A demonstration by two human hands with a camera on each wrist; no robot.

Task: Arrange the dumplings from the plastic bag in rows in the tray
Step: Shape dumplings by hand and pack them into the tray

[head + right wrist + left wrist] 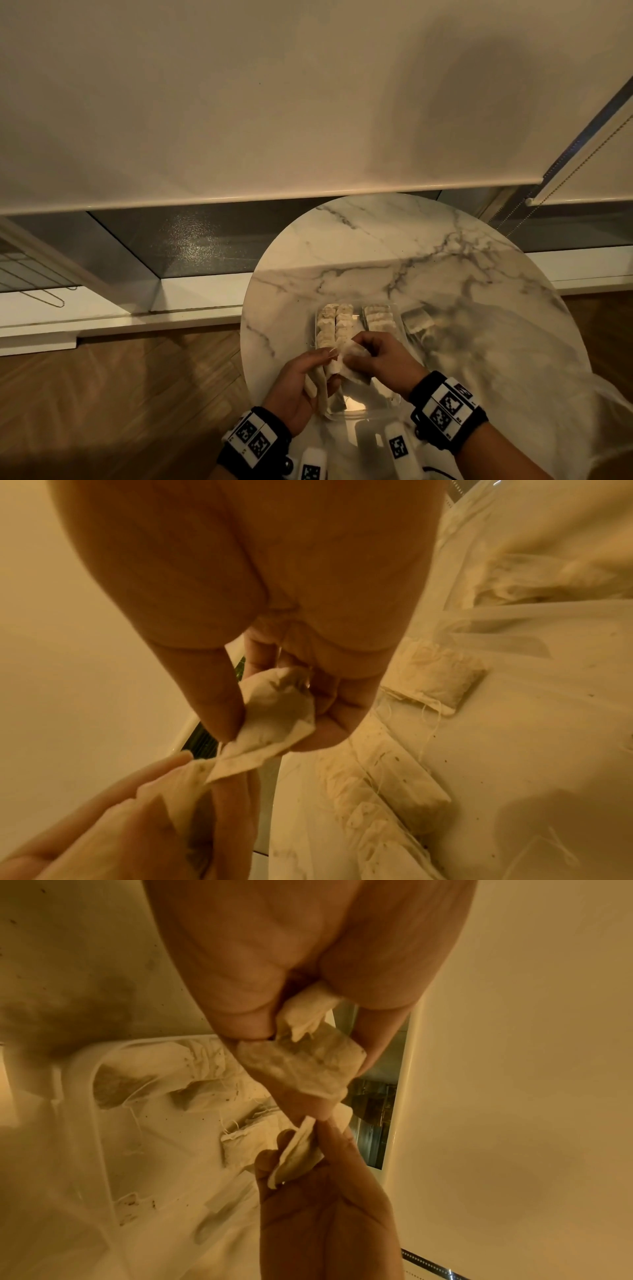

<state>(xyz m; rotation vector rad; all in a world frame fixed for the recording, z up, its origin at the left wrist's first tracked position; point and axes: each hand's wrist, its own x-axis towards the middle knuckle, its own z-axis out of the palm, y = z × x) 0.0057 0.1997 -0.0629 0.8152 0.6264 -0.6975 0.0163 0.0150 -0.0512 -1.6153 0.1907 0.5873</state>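
A clear plastic tray lies on the round marble table. Rows of pale cloth dumplings fill its far end. Over its near half, my left hand grips a small bundle of dumplings. My right hand pinches one dumpling between thumb and fingers, and its corner touches the left hand's bundle. To the right lies the thin plastic bag with more dumplings inside.
The table's left edge drops to a wooden floor. Behind the table run a window sill and a lowered roller blind. The bag's film spreads over the table's right side.
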